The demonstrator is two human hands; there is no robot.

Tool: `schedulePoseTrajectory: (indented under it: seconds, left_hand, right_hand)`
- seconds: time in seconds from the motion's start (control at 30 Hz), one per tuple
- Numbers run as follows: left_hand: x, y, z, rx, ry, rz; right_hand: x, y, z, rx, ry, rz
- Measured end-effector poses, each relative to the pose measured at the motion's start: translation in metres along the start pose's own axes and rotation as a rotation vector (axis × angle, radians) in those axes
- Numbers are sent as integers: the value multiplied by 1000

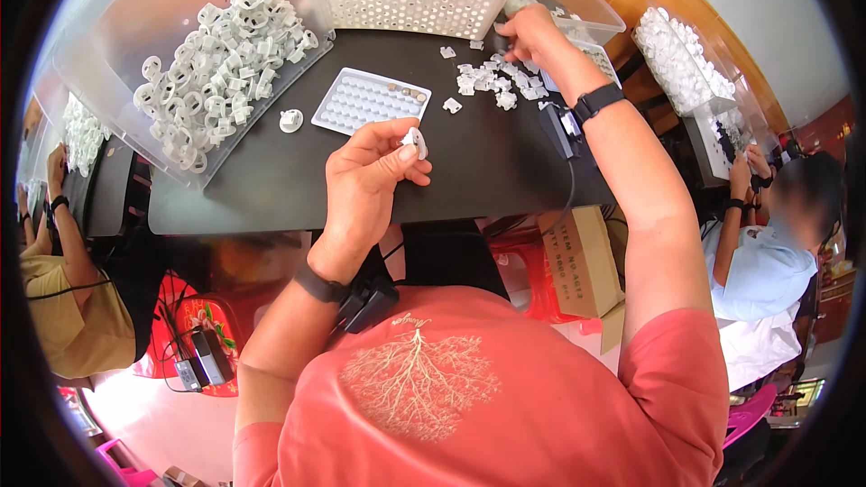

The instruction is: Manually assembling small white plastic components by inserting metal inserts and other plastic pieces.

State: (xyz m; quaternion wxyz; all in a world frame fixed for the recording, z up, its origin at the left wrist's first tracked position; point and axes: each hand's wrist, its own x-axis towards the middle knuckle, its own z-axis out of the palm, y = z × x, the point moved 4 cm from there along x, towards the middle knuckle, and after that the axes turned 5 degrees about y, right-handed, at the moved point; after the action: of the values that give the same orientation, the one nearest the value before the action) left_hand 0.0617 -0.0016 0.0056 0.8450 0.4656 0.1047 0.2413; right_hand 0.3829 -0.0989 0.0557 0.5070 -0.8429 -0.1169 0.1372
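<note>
My left hand [368, 171] is closed around a small white round plastic part [414, 142], pinched between thumb and fingers above the table's near side. Farther off, my right hand [534, 34] reaches to the basket's right corner, its fingers apart, with nothing visible in them. Just below it lies a loose pile of small white plastic pieces [487, 81]. A pale tray with rows of pockets [347, 104] lies beyond my left hand; several small round metal discs [408, 92] sit at its far right corner. Left of this tray rests another white round part [290, 120].
A clear bin [99, 63] holding many white round parts [225, 63] stands at the left. Behind are a white perforated basket [406, 4] and a clear box [586, 0]. A black device with a cable [561, 131] lies at right. Other people work on both sides.
</note>
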Motion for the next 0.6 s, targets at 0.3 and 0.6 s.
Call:
schedulePoseTrajectory:
  seconds: [0.3,0.6]
  left_hand:
    - [0,1,1,21,-5,-4]
    - [0,1,-1,11,-19,-1]
  right_hand:
    - [-46,-18,20,-765,-18,-594]
    - [-57,-14,71,-967,-190,-774]
